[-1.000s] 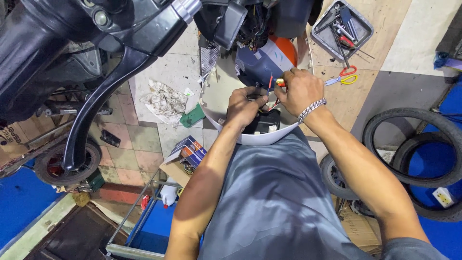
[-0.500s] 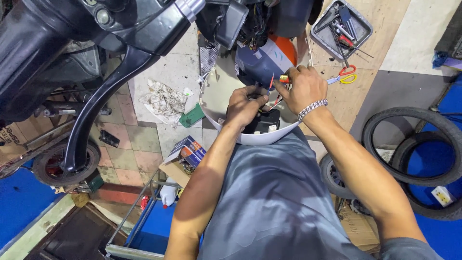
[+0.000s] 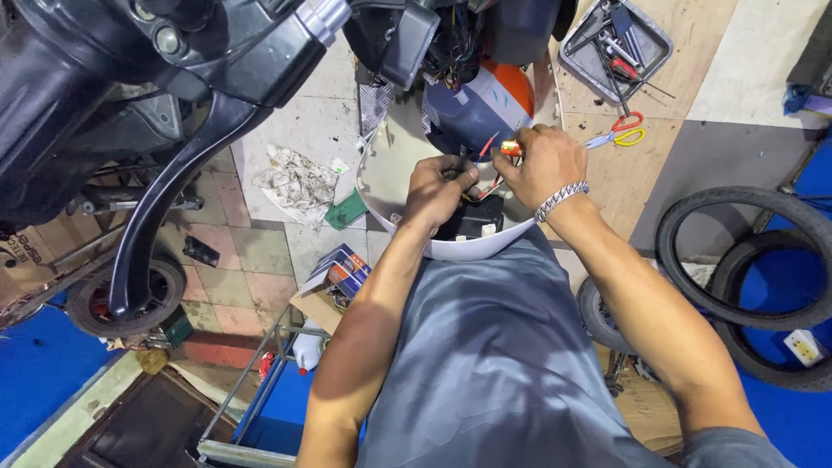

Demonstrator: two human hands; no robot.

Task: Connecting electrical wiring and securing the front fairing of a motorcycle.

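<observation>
Barely anything has shifted since half a second ago: both hands sit over the same spot, the right hand [image 3: 544, 161] maybe a touch higher. It's pinched narrow around a small red-and-yellow handled tool [image 3: 510, 149], whose short length points left toward the other hand. Left hand [image 3: 439, 185] is curled tight on a bundle of thin red and dark wires [image 3: 485, 184], fingertips [image 3: 462, 176] nearly touching the right hand's. The wires run down to a black boxy part [image 3: 475, 217] sitting inside a white curved plastic scooter panel [image 3: 472, 249], which rests on the person's lap, just near of the hands. A silver chain bracelet [image 3: 561, 199] wraps the right wrist.

Packages: a small blue-and-orange cardboard box [image 3: 347, 270] lies tilted on a brown carton flap, left of the left forearm, label facing up. A white plastic bottle [image 3: 308, 347] stands nearer, below it. A white socket block [image 3: 803, 347] sits on the blue mat at the right edge.

Containers: a grey rectangular metal tray [image 3: 656, 36] at far right holds screwdrivers and other hand tools. Red-and-yellow handled scissors [image 3: 621, 132] lie just outside it on the wooden floor. Two black rubber tyres [image 3: 737, 260] lie right; a dirty rag [image 3: 297, 179] lies left.
</observation>
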